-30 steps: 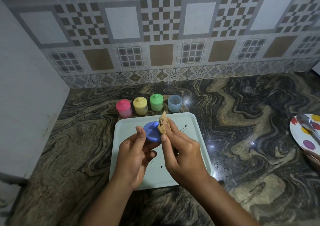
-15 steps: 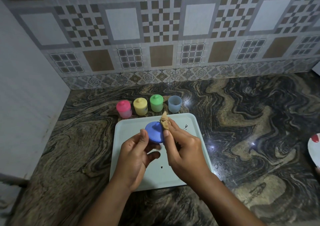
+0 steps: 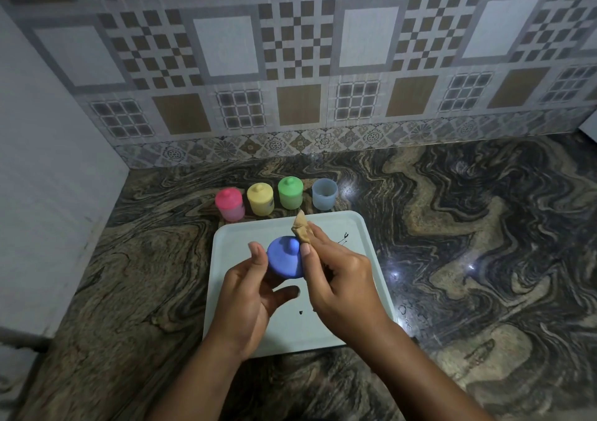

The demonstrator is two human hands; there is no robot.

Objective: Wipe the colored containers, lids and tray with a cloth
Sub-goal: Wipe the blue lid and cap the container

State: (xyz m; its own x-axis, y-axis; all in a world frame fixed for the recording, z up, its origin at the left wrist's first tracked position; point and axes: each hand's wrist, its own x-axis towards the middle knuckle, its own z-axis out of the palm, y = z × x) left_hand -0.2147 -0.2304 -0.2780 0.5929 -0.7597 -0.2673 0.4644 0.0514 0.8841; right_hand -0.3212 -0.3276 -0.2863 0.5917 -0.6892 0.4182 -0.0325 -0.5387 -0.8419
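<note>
Both hands are up over the pale tray (image 3: 357,223), which lies flat on the marbled bench (image 3: 484,259) towards its left corner. The left hand (image 3: 248,301) grips the blue lid (image 3: 286,262), thumb on its left edge, fingers curled underneath, knob side turned up at the camera. The right hand (image 3: 342,281) pinches a small tan cloth (image 3: 302,231), bunched tight, and presses it to the lid's right edge just beside the knob. One pointed end of the cloth pokes out towards the far side. So the lid sits in the air above the middle of the tray, carried between the two hands. Dark marks show on the tray: a squiggle (image 3: 344,238) by its far right corner and a speck (image 3: 301,312) just near of the hands. Past the tray's far edge four pots stand in a row on the bench. From the left there's the pink container (image 3: 230,206), the yellow container (image 3: 260,200) and the green container (image 3: 290,194), each capped. At the right end is the blue container (image 3: 324,194), open at the top. Behind them rises the patterned tile wall (image 3: 290,65).
</note>
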